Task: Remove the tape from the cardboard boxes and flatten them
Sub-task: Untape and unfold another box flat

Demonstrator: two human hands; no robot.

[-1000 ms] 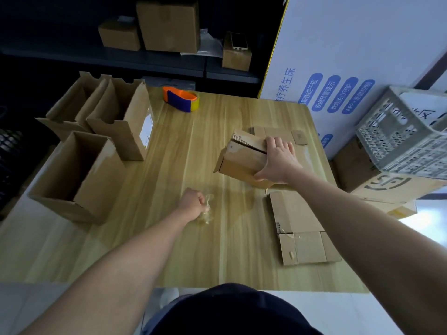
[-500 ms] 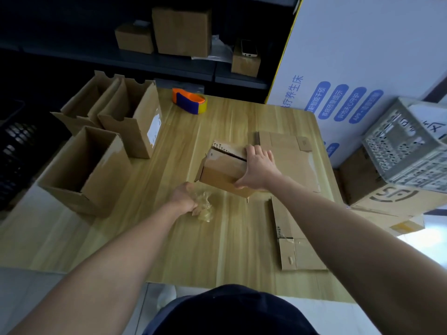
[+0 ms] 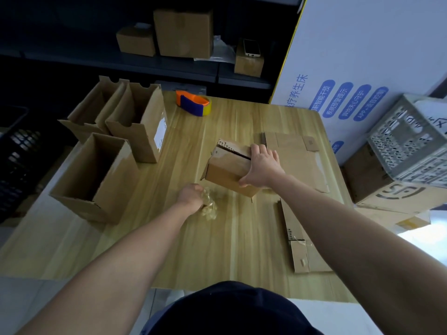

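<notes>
Small box (image 3: 227, 168) now dragged left off the flattened cardboard (image 3: 297, 160) to mid-bench (image 3: 217, 250), right grip (image 3: 262, 169) clasping its right end; left grip (image 3: 191, 195) stays clenched on a peeled tape wad (image 3: 210, 206) beside it; likely any leftover tape next, then flattening.

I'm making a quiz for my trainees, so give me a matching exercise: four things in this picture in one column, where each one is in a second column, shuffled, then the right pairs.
Things:
1. dispenser
2. tape wad
3. small box
4. phone

Places:
A. on a shelf box
B. gripped in the left hand
C. held by the right hand
D. at the far edge of the table

Pairs: 1-D, 2-B, 3-C, 4-A
</notes>
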